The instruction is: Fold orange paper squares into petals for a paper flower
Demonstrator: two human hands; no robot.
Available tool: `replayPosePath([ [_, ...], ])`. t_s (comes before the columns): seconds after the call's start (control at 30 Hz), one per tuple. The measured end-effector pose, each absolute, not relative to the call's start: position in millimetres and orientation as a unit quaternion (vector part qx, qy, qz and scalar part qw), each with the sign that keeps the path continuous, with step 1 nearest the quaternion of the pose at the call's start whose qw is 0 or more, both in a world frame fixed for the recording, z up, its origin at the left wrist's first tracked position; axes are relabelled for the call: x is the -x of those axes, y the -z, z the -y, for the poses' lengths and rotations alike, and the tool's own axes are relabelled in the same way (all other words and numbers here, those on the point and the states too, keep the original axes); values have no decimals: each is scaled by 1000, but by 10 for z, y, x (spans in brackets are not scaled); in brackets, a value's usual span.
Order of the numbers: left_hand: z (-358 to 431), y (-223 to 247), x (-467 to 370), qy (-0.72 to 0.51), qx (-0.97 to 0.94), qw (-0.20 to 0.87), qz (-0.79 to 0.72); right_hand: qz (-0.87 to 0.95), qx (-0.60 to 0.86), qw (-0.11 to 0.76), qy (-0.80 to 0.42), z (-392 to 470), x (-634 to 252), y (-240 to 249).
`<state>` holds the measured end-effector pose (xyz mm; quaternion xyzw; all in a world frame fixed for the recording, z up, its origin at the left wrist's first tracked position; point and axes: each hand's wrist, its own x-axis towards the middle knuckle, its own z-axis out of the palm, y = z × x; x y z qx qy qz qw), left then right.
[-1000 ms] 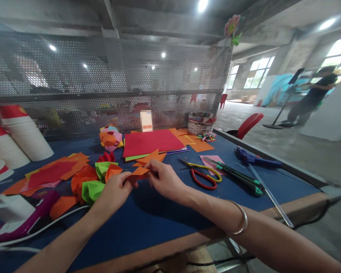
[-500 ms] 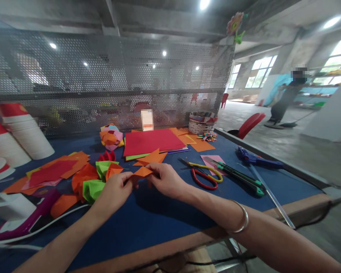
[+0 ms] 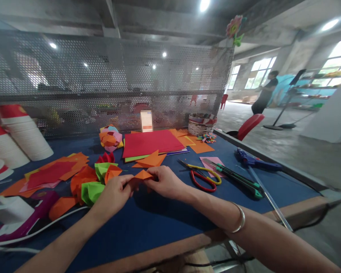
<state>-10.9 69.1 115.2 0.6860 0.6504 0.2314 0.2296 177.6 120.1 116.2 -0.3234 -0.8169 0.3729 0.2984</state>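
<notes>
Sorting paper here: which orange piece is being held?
The small folded orange paper, between the left hand and right hand; other orange papers lie on the blue tabletop.

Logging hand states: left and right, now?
Left hand: closed, fingers pinching the folded orange paper.
Right hand: closed, pinching the same paper from its other side.

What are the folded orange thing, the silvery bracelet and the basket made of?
Folded orange thing: probably matte paper, thin with crisp creases.
Bracelet: likely polished metal, silver-coloured with bright glints.
Basket: woven-looking, perhaps paper strips or cane; the blur leaves it open.
</notes>
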Motion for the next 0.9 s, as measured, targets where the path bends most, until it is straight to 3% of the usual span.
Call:
replayPosePath([
  [0.9,-658,-1223,72,-199,-680,186,-681,830,347,281,-333,-1271,-1778,-1119],
])
